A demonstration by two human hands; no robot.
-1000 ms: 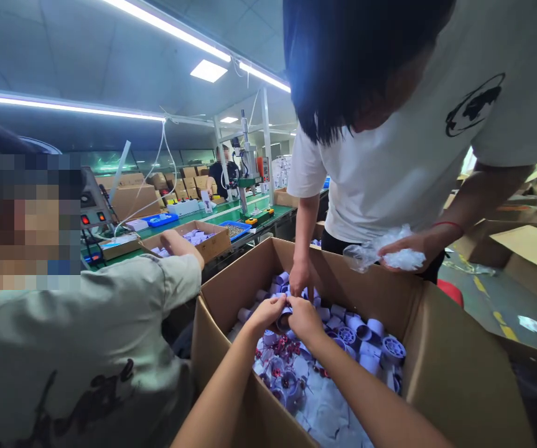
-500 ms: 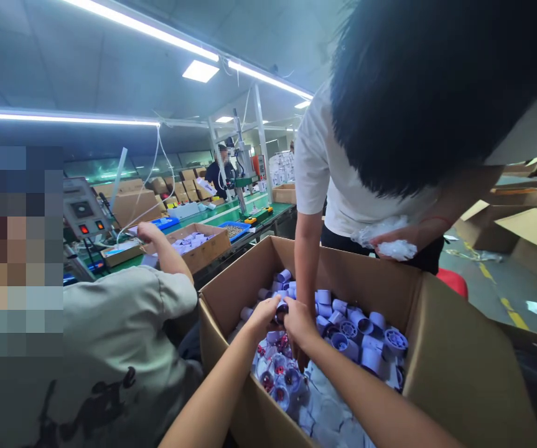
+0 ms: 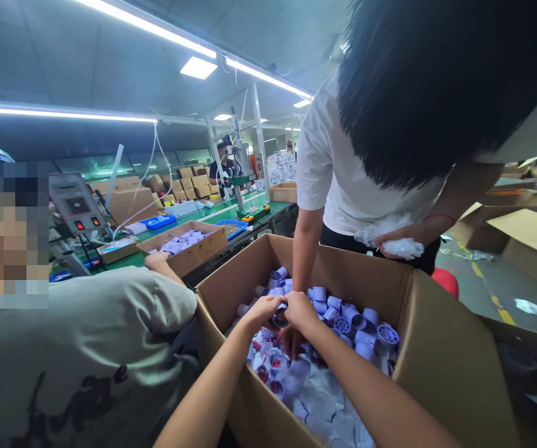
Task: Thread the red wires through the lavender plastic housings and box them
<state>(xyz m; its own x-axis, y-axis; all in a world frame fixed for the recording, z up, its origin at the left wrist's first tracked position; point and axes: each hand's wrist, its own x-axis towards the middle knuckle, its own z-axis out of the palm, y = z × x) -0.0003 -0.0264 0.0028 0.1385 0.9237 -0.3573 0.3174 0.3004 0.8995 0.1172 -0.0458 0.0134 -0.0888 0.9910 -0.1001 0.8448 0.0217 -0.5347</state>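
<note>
My left hand and my right hand meet above a large cardboard box. Their fingers are closed around a small round plastic cup with a dark opening turned towards me. Fingers cover much of it. Below, in the box, lie many pale cylindrical plastic cups, some with spoked ends. Nearer to me are cups with red parts inside and several clear or whitish plastic pieces. Another person's hand reaches into these, just beneath my hands.
A person in a white shirt leans over the box, the other hand holding clear plastic. At left sits a person in a grey shirt. Beyond is a green workbench with a box of white parts and a press.
The seated person's arm has come down to the box of white parts. The other person's hand among the cups has shifted slightly. My hands still hold the cup, at nearly the same place.
</note>
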